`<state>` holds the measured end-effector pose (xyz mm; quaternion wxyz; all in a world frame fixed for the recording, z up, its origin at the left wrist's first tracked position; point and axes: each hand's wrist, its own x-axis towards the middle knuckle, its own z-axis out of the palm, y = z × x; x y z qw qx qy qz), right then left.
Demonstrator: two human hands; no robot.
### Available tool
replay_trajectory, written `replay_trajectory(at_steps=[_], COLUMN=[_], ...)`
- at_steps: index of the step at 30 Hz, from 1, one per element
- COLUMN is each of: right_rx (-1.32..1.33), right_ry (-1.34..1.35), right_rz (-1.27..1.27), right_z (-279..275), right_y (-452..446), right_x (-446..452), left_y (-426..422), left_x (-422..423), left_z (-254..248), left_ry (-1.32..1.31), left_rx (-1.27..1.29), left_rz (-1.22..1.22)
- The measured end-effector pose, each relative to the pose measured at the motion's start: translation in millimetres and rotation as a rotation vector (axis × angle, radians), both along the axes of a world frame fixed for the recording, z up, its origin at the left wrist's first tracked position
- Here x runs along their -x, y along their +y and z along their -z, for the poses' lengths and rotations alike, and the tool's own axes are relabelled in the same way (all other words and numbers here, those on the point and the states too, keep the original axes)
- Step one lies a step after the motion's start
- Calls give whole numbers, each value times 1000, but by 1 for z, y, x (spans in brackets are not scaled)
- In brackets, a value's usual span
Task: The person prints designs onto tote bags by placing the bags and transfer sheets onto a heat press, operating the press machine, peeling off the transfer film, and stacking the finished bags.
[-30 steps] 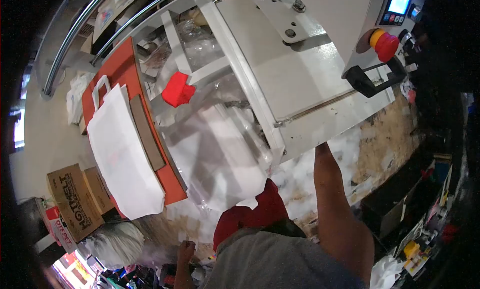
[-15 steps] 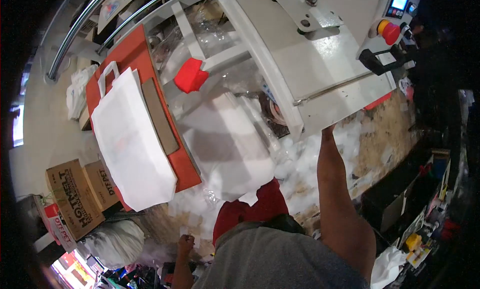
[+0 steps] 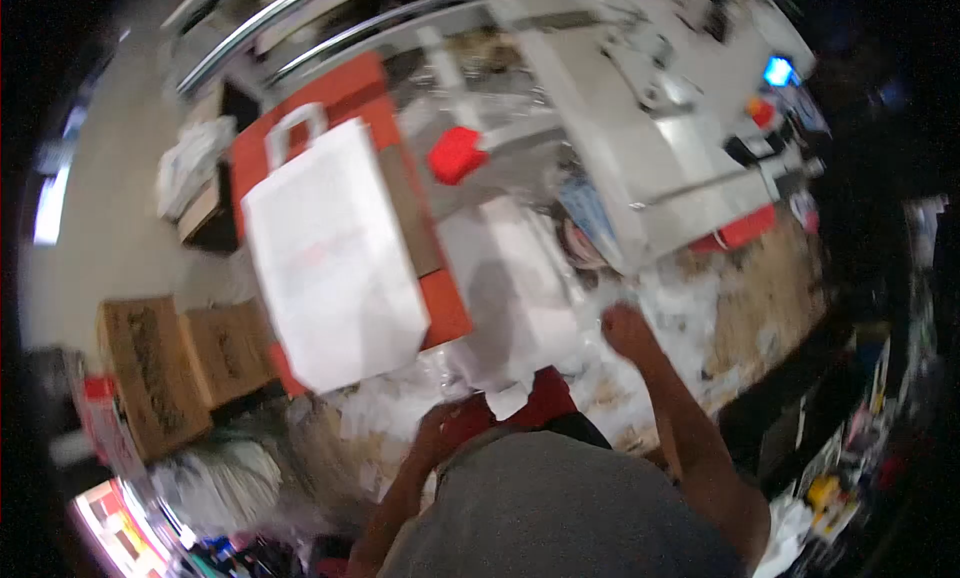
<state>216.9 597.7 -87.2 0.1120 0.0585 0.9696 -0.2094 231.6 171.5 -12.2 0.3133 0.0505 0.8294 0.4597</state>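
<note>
My right hand (image 3: 628, 332) hangs just in front of the pale machine's (image 3: 660, 213) near edge, apart from it. Its fingers look curled into a loose fist, and nothing shows in them. My left hand (image 3: 440, 430) is low beside the red clothing on my leg (image 3: 545, 390); motion blur hides its fingers. A white bag with a loop handle (image 3: 335, 258) lies flat on an orange-red board (image 3: 448, 308), left of the machine. A stack of white sheets or bags (image 3: 510, 278) lies between the board and the machine.
A red cloth-like piece (image 3: 457, 156) sits on the machine frame. Cardboard boxes (image 3: 150, 378) stand at the left. White scraps cover the floor (image 3: 770, 298) ahead. A metal rail (image 3: 260, 38) runs along the upper left. Dark bins (image 3: 770, 418) stand at the right.
My right hand has drawn back from the machine's edge into view. My left hand has come up beside my leg. The view has shifted, and everything is more blurred.
</note>
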Motion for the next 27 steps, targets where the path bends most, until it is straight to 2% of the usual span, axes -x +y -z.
replay_trajectory(at_steps=[1, 2, 3, 4, 5, 7, 9, 10, 11, 12, 13, 14, 15, 16, 18, 19, 20, 22, 23, 25, 26, 27], right_rx=[126, 171, 252, 294, 289, 598, 572, 555, 539, 646, 753, 766, 781, 779, 745, 742, 621, 438, 434, 240, 237, 210], right_ry=[-147, -42, -229, -281, -272, -174, 55, 85, 111, 154, 199, 287, 376, 379, 621, 628, 692, 794, 798, 914, 917, 812], right_rz=[-175, -281, -338, -447, -496, -204, -65, -13, 43, 90, 136, 161, 186, 182, 187, 185, 168, 79, 82, -193, -191, -239], right_z=[-49, -62, -127, -180, -209, -240, -239, -236, -228, -212, -201, -203, -205, -198, -183, -184, -187, -181, -170, -149, -147, -146], right_y=[-41, -71, -101, -124, -136, -146, -148, -154, -162, -172, -184, -205, -228, -243, -265, -275, -286, -303, -310, -321, -329, -337], right_x=[-1, -14, 0, 17, 26, 41, 66, 83, 102, 121, 141, 159, 176, 192, 216, 216, 215, 212, 212, 213, 211, 209], left_y=[30, 36, 48, 59, 55, 27, -16, -42, -67, -92, -112, -127, -134, -153, -170, -176, -180, -185, -185, -182, -183, -184], left_x=[29, 12, 38, 52, 56, 91, 101, 117, 129, 138, 156, 171, 187, 209, 243, 255, 267, 287, 291, 298, 302, 307], left_z=[-16, 15, -28, -35, -62, -115, -76, -82, -87, -85, -84, -69, -84, -69, -72, -70, -66, -60, -62, -67, -62, -56], left_ry=[38, -122, 257, 387, 455, 223, 137, 353, 225, 252, 172, 244, 259, 401, 428, 450, 454, 576, 578, 536, 539, 556], left_rx=[22, -66, -244, -192, -201, -152, -201, -161, -184, -317, -290, -367, -493, -385, -285, -226, -232, 59, 54, 68, 66, 56], left_rz=[357, 186, 431, 583, 492, 591, 459, 453, 245, 23, -118, -346, -530, -527, -582, -611, -609, -606, -602, -606, -603, -617])
